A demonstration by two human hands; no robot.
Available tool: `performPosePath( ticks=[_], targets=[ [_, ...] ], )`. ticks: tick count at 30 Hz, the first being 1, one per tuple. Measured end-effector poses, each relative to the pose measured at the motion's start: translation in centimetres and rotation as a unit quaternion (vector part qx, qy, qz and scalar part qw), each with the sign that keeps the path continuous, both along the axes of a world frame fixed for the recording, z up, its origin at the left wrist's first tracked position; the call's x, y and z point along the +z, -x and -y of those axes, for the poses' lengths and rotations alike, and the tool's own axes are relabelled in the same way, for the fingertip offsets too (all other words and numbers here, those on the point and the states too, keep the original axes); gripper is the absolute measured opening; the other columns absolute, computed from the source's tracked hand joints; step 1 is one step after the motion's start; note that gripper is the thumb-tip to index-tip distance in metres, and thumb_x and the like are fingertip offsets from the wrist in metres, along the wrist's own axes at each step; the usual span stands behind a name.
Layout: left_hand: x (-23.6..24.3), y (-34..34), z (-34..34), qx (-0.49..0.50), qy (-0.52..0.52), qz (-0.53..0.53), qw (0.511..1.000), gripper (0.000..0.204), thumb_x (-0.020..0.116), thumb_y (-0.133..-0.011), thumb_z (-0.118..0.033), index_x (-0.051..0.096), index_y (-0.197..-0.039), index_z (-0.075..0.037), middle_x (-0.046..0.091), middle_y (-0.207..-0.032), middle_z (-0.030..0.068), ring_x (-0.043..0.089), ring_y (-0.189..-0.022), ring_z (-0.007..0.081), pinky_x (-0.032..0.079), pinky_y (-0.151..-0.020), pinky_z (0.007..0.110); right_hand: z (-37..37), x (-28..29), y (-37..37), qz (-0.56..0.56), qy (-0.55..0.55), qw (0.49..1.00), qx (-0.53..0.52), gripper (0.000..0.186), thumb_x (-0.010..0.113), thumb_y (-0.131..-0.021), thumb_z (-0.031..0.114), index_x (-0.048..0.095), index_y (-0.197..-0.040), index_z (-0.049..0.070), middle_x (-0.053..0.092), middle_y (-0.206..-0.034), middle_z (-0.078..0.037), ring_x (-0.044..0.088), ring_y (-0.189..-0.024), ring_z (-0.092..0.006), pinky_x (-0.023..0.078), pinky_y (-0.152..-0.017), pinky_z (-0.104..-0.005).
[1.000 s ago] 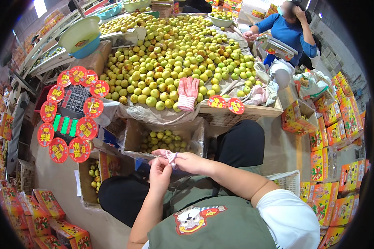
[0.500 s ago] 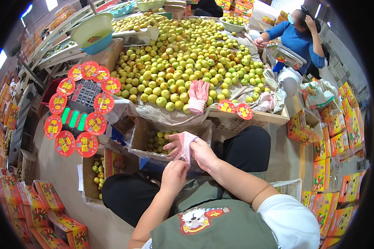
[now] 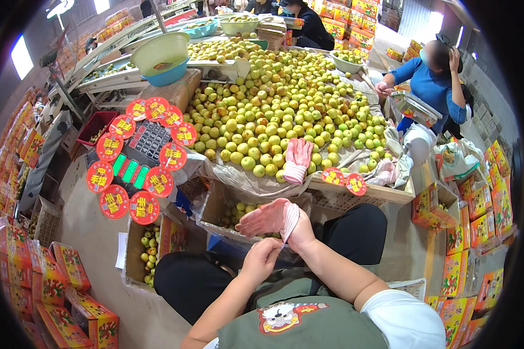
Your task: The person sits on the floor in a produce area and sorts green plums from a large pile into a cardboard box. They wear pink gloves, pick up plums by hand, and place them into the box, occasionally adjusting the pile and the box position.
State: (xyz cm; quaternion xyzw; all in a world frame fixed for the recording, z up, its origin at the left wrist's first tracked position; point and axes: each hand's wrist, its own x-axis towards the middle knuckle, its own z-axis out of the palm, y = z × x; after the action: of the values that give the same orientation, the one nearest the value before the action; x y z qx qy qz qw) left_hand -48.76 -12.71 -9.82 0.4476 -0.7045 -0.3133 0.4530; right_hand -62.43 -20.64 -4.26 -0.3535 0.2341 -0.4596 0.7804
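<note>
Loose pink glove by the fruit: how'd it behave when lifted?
The glove probably flops: its striped cuff looks like soft knit. Likely light, since it lies flattish and seems empty. It shouldn't roll, but the round fruit beside it might.

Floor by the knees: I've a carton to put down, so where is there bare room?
Left, bare floor lies between the open fruit carton and the stacked boxes. Right, another patch lies between the right knee and the box stacks. Ahead, another fruit carton crowds it.

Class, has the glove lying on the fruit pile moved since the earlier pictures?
No: the pink glove lies just left of the round red stickers by the wooden edge, as before; only the view shifted.
</note>
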Motion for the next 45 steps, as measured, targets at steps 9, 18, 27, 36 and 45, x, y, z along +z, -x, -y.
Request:
performPosePath(
  ticks=[9, 18, 27, 36, 45],
  targets=[
    [0.7, 0.4, -0.5, -0.067, 0.078, 0.000, 0.995, 0.012, 0.065, -0.089, -0.003, 0.062, -0.100, -0.006, 0.068, -0.100, 0.0102, 0.065, -0.098, 0.0301, 0.049, -0.088, 0.040, 1.4, -1.4, -0.3, 0.015, 0.080, 0.991, 0.109, 0.049, 0.039, -0.102, 0.025, 0.059, -0.126, -0.013, 0.057, -0.132, -0.035, 0.058, -0.123, -0.0439, 0.044, -0.107, -0.0516],
    [0.1, 1.2, -0.9, -0.113, 0.083, 0.025, 0.990, 0.014, 0.065, -0.087, -0.004, 0.062, -0.101, -0.006, 0.067, -0.101, 0.0085, 0.064, -0.098, 0.0308, 0.049, -0.088, 0.041, 1.8, -5.8, 1.1, 0.068, -0.091, 0.969, 0.217, 0.069, 0.028, -0.098, 0.042, 0.053, -0.132, -0.012, 0.052, -0.136, -0.038, 0.057, -0.120, -0.0482, 0.044, -0.103, -0.0510],
    [0.4, 1.1, -0.8, -0.139, 0.059, 0.028, 0.988, 0.011, 0.064, -0.088, -0.003, 0.061, -0.098, -0.005, 0.066, -0.100, 0.0097, 0.064, -0.097, 0.0306, 0.050, -0.085, 0.041, 1.4, -1.5, -1.0, -0.125, 0.148, 0.959, 0.208, 0.053, 0.049, -0.098, 0.036, 0.052, -0.133, -0.003, 0.065, -0.127, -0.020, 0.064, -0.114, -0.0297, 0.045, -0.106, -0.0442],
    [1.0, 1.5, -1.2, -0.199, 0.032, -0.022, 0.979, 0.009, 0.064, -0.088, -0.002, 0.058, -0.095, -0.003, 0.063, -0.092, 0.0116, 0.063, -0.090, 0.0326, 0.051, -0.080, 0.040, 0.4, -3.6, -2.1, 0.106, 0.018, 0.982, 0.156, 0.054, 0.060, -0.095, 0.045, 0.056, -0.131, 0.005, 0.056, -0.137, -0.018, 0.051, -0.129, -0.0302, 0.041, -0.110, -0.0463],
    [0.9, 2.3, -2.5, -0.267, 0.019, -0.047, 0.962, 0.008, 0.064, -0.090, -0.004, 0.058, -0.095, -0.004, 0.060, -0.091, 0.0117, 0.061, -0.089, 0.0326, 0.051, -0.078, 0.039, -0.5, -2.4, -1.6, -0.017, -0.110, 0.984, 0.137, 0.060, 0.063, -0.094, 0.035, 0.047, -0.142, 0.004, 0.054, -0.138, -0.014, 0.060, -0.107, -0.0230, 0.051, -0.074, -0.0231]
  ],
)
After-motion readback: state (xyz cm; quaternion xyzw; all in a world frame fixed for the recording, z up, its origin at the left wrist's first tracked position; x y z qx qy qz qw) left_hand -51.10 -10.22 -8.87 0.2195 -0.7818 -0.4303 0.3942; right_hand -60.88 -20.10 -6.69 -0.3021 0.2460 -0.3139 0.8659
